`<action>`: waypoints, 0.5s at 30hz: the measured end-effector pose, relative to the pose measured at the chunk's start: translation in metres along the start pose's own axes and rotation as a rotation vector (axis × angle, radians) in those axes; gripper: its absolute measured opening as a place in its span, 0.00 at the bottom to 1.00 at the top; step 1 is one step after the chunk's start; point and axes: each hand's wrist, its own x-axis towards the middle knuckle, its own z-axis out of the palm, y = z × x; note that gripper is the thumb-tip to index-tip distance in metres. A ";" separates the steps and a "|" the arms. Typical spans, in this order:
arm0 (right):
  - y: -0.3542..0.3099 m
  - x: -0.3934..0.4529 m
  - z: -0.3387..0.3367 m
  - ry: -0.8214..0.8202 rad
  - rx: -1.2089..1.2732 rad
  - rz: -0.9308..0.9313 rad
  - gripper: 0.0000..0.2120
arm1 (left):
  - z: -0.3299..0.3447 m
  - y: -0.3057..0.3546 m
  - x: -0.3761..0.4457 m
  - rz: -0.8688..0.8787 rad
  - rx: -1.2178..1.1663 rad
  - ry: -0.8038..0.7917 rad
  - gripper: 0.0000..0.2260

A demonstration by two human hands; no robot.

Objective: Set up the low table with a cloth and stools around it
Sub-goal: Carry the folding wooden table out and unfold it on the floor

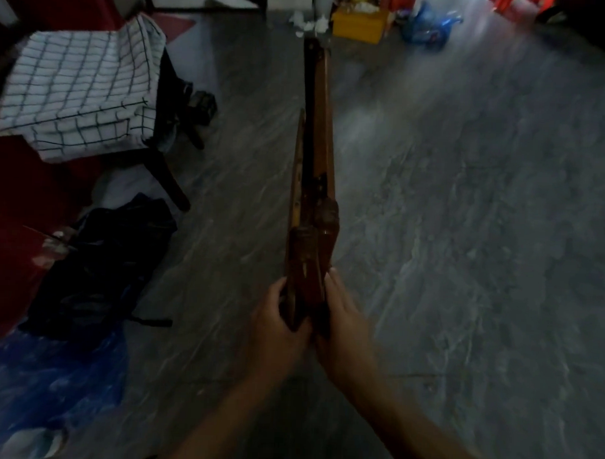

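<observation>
I hold a folded wooden low table on edge in front of me, seen edge-on, its brown top and folded legs running away from me over the floor. My left hand grips its near end from the left, fingers curled round the wood. My right hand grips the same end from the right. A white cloth with a dark grid pattern lies draped over a dark wooden stool or chair at the upper left. No other stool is plainly visible.
Grey marbled floor spreads to the right. At left lie a dark bundle of fabric, a blue plastic bag and a red surface. Far back stand a yellow box and a blue bag.
</observation>
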 end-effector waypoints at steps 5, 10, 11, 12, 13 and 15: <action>0.041 -0.004 0.038 0.221 0.138 -0.048 0.39 | 0.031 -0.050 0.013 0.198 -0.016 0.157 0.30; 0.047 -0.003 0.039 0.237 0.160 -0.138 0.38 | 0.030 -0.059 0.019 0.327 -0.083 0.125 0.31; 0.043 -0.004 0.036 0.230 0.161 -0.124 0.38 | 0.027 -0.057 0.018 0.333 -0.079 0.100 0.31; 0.039 -0.005 0.032 0.220 0.157 -0.109 0.39 | 0.023 -0.054 0.016 0.339 -0.073 0.073 0.32; 0.036 -0.007 0.028 0.208 0.155 -0.104 0.40 | 0.018 -0.051 0.014 0.352 -0.057 0.055 0.33; 0.033 -0.008 0.024 0.174 0.171 -0.114 0.41 | 0.013 -0.052 0.011 0.377 -0.002 0.048 0.35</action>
